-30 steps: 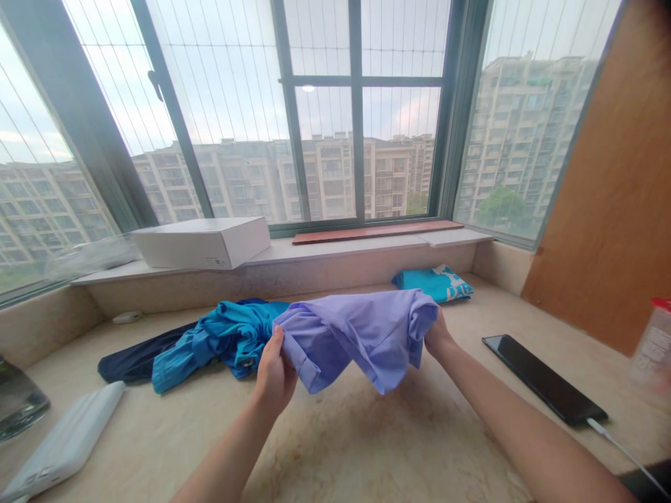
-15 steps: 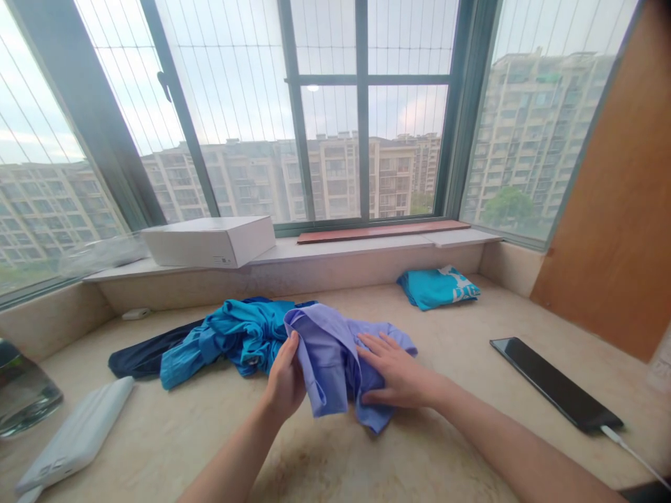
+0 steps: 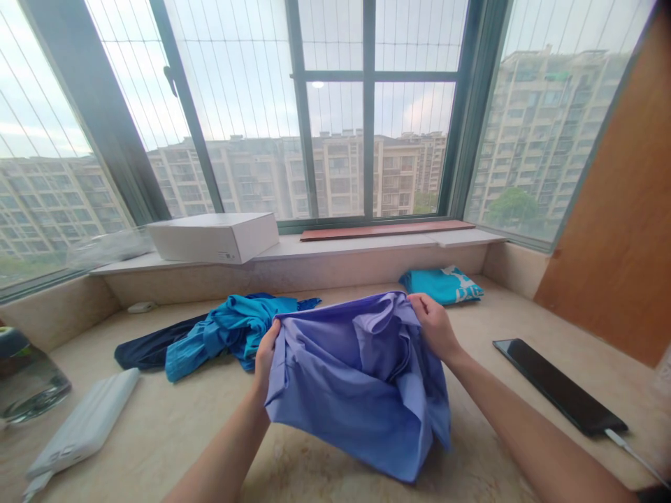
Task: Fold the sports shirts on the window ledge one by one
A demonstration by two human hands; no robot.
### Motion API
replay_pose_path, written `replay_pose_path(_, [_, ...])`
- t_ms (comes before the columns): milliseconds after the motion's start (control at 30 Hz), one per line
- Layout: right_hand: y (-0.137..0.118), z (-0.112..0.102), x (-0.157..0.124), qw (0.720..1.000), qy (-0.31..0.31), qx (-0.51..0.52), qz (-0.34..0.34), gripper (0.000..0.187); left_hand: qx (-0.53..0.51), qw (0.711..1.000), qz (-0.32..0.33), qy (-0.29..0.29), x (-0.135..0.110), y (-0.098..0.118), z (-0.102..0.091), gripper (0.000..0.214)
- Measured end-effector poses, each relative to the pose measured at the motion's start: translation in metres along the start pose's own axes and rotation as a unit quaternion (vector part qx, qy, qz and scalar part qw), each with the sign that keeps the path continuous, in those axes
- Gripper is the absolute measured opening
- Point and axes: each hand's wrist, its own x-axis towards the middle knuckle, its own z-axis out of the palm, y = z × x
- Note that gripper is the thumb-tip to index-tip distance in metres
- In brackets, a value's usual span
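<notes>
Both hands up over the middle of the table, holding a lavender shirt (image 3: 361,381) by its top edge — left hand (image 3: 266,353) clamped on the left corner, fingers mostly hidden behind the cloth; right hand (image 3: 434,323) pinching the bunched fabric at the upper right. The shirt hangs spread between them, its lower hem drooping toward the near edge of the table (image 3: 157,447). Just behind the left hand lies a crumpled blue garment (image 3: 225,332) on top of a dark navy one (image 3: 144,349). Folded teal shirt (image 3: 443,284) sits near the far right corner. Black phone (image 3: 558,384) lies along the right edge — cable plugged in. White power bank (image 3: 84,426) at the near left. White box (image 3: 214,236) on the window ledge.
</notes>
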Motion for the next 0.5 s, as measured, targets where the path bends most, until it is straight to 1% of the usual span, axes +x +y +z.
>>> replay_pose_path(67, [0.006, 0.000, 0.001, 0.999, 0.041, -0.029, -0.019, 0.042, 0.022, 1.000, -0.010, -0.005, 0.010, -0.008, -0.005, 0.012])
replay_pose_path(100, [0.006, 0.002, -0.001, 0.997, 0.046, -0.039, -0.043, 0.040, 0.035, 0.999, -0.010, -0.002, 0.014, -0.012, -0.006, 0.012])
replay_pose_path(133, [0.006, 0.004, -0.004, 0.996, 0.029, -0.044, -0.072, 0.037, 0.049, 0.999, -0.003, 0.003, 0.019, -0.015, -0.007, 0.011])
replay_pose_path(167, [0.003, 0.007, -0.008, 0.994, -0.013, -0.042, -0.102, 0.035, 0.064, 0.998, 0.009, 0.011, 0.023, -0.018, -0.008, 0.010])
replay_pose_path(200, [0.000, 0.011, -0.014, 0.988, -0.078, -0.038, -0.130, 0.032, 0.079, 0.996, 0.023, 0.019, 0.026, -0.020, -0.009, 0.008])
replay_pose_path(233, [-0.004, 0.015, -0.020, 0.974, -0.158, -0.036, -0.156, 0.030, 0.092, 0.995, 0.037, 0.024, 0.028, -0.022, -0.009, 0.008])
replay_pose_path(300, [-0.010, 0.022, -0.031, 0.931, -0.305, -0.052, -0.196, 0.030, 0.102, 0.992, 0.062, 0.032, 0.030, -0.021, -0.009, 0.007])
replay_pose_path(333, [-0.012, 0.025, -0.035, 0.910, -0.353, -0.070, -0.205, 0.032, 0.101, 0.992, 0.071, 0.035, 0.030, -0.020, -0.009, 0.007])
replay_pose_path(367, [-0.013, 0.027, -0.038, 0.897, -0.381, -0.090, -0.206, 0.033, 0.095, 0.992, 0.076, 0.039, 0.029, -0.018, -0.009, 0.008])
replay_pose_path(400, [-0.013, 0.028, -0.039, 0.890, -0.394, -0.110, -0.200, 0.031, 0.085, 0.992, 0.081, 0.041, 0.027, -0.016, -0.009, 0.009])
replay_pose_path(433, [-0.013, 0.028, -0.039, 0.890, -0.395, -0.128, -0.190, 0.025, 0.071, 0.993, 0.086, 0.041, 0.025, -0.014, -0.009, 0.011])
replay_pose_path(467, [-0.012, 0.027, -0.038, 0.895, -0.385, -0.144, -0.176, 0.021, 0.057, 0.994, 0.091, 0.037, 0.023, -0.013, -0.008, 0.014])
replay_pose_path(500, [-0.011, 0.026, -0.035, 0.905, -0.364, -0.154, -0.160, 0.021, 0.044, 0.994, 0.094, 0.028, 0.021, -0.011, -0.008, 0.018])
